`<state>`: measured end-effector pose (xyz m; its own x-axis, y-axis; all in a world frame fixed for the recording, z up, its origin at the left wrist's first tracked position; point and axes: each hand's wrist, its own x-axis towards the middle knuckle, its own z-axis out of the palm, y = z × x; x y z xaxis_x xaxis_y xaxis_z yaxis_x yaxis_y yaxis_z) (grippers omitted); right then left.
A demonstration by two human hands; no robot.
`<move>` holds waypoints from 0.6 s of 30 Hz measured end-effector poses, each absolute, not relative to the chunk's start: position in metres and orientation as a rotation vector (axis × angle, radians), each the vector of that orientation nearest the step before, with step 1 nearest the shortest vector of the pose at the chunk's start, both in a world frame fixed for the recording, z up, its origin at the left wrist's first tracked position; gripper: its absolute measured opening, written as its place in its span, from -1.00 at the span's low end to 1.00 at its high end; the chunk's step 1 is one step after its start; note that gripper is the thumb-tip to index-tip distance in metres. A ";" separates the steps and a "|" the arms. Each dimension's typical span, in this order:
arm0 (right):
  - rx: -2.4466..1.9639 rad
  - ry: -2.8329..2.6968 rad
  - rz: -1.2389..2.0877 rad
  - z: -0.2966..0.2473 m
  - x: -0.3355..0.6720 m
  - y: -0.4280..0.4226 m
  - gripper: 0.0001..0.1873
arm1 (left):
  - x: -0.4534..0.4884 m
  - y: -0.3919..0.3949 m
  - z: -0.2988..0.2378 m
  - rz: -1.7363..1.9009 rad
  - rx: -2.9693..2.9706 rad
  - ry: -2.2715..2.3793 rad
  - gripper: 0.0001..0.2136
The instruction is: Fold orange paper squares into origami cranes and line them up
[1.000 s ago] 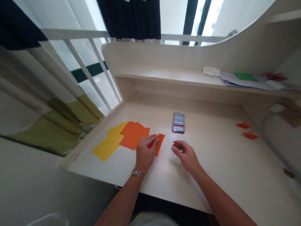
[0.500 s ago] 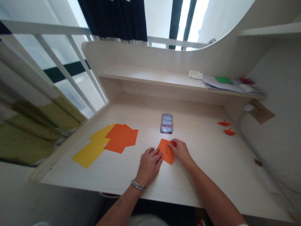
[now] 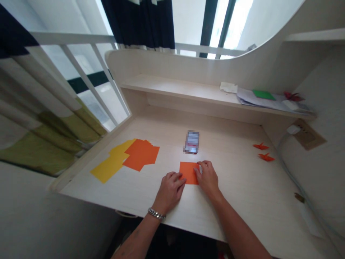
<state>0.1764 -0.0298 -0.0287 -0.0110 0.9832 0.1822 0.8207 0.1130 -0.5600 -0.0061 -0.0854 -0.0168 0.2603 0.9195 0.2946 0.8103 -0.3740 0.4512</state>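
Note:
A flat square sheet of orange paper point(image 3: 189, 172) lies on the desk before me, its edges roughly in line with the desk. At its lower left edge, my left hand point(image 3: 171, 187) holds it with bent fingers and thumb close together. Thumb and fingers of my right hand point(image 3: 208, 178) grip the opposite edge near the upper right corner. Parts of both side edges are hidden under my fingertips. Just beyond the paper lies a phone point(image 3: 192, 142) with a blurred screen.
Orange sheets point(image 3: 142, 154) overlap yellow sheets point(image 3: 107, 167) on the left. Two small folded orange paper figures point(image 3: 261, 146) sit at the right near a cable point(image 3: 292, 181). A raised shelf point(image 3: 175, 86) along the back carries papers and a green sheet point(image 3: 263, 95).
The orange sheet has turned from a tilted position to a square one. My right hand has shifted slightly with its edge, and the camera view has swung a little.

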 end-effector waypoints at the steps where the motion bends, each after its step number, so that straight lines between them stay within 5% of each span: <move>1: -1.726 -1.884 0.421 -0.030 0.178 -0.034 -0.68 | -0.006 -0.085 -0.016 0.770 2.315 1.618 -0.78; 18: -1.632 -1.521 0.480 -0.034 0.188 -0.034 -0.76 | -0.030 -0.076 -0.030 0.950 2.139 1.465 -0.76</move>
<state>0.1885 -0.0342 -0.0338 0.1929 0.9472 0.2562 0.6282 0.0814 -0.7738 -0.0297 -0.0758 -0.0304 0.2290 0.9203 0.3171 0.6649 -0.3858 0.6396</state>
